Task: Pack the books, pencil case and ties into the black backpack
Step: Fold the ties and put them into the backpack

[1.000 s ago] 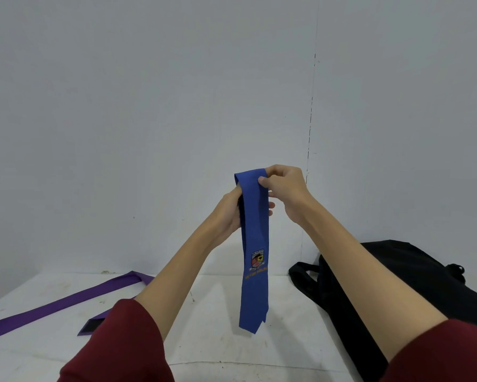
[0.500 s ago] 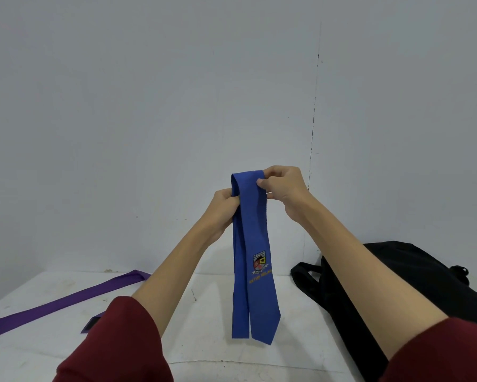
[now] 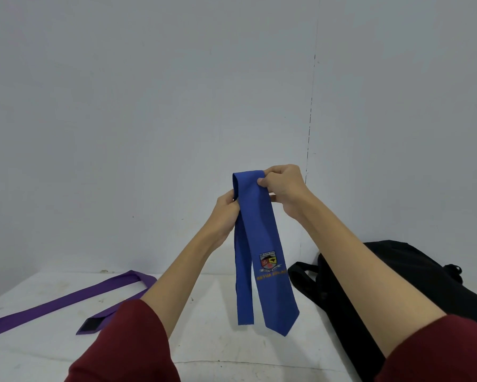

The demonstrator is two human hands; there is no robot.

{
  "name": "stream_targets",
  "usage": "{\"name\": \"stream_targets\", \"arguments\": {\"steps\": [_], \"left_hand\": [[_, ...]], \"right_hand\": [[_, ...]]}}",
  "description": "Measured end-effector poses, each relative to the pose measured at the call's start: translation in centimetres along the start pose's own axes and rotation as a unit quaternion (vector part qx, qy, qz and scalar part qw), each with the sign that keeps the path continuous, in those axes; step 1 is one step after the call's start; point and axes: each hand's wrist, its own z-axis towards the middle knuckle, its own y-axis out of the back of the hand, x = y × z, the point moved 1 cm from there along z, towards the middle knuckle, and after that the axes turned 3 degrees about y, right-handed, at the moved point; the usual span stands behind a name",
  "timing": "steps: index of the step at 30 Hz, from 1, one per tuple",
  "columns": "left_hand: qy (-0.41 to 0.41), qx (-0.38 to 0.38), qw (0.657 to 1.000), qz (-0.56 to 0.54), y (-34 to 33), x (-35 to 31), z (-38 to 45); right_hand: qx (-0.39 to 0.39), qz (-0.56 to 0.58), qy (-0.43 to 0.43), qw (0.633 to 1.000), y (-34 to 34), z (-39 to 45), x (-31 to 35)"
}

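A blue tie (image 3: 262,244) with an embroidered crest hangs folded in half in the air above the white table (image 3: 218,346). My right hand (image 3: 284,188) pinches the fold at its top right. My left hand (image 3: 227,210) grips the tie just below the fold from the left. Both tie ends dangle side by side above the table. A purple tie (image 3: 66,301) lies flat on the table at the left. The black backpack (image 3: 413,293) lies at the right, partly hidden by my right arm. No books or pencil case are in view.
A plain grey wall (image 3: 176,106) stands close behind the table, with a vertical seam at the right. The backpack's straps (image 3: 300,274) reach out onto the table towards the middle.
The tie's two hanging ends have swung apart and now show side by side. My left hand has slid from behind the tie to its left edge. The right hand holds its place.
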Motion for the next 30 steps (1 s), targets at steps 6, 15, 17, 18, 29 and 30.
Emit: {"name": "stream_targets", "arguments": {"steps": [6, 15, 17, 18, 29, 30], "left_hand": [[0.061, 0.092, 0.985, -0.132, -0.2, 0.5, -0.2], [0.063, 0.085, 0.981, -0.163, -0.1, 0.8, -0.6], [0.053, 0.076, 0.985, -0.149, 0.1, 0.7, -0.6], [0.048, 0.072, 0.986, -0.145, 0.2, 0.6, -0.6], [0.046, 0.076, 0.982, -0.168, 0.5, 0.4, -1.3], [0.049, 0.081, 0.979, -0.179, 0.5, 0.4, -1.3]], "right_hand": [[0.004, 0.012, -0.013, 1.000, 0.0, -0.2, 0.0], [0.006, -0.020, 0.019, 1.000, -0.6, -0.6, -0.5], [0.010, -0.025, 0.022, 0.999, -0.7, -0.5, -0.4], [0.011, -0.026, 0.023, 0.999, -0.7, -0.5, -0.4], [0.020, -0.016, 0.025, 0.999, -1.1, -0.5, -0.8], [0.020, -0.015, 0.025, 0.999, -1.0, -0.5, -0.8]]}}
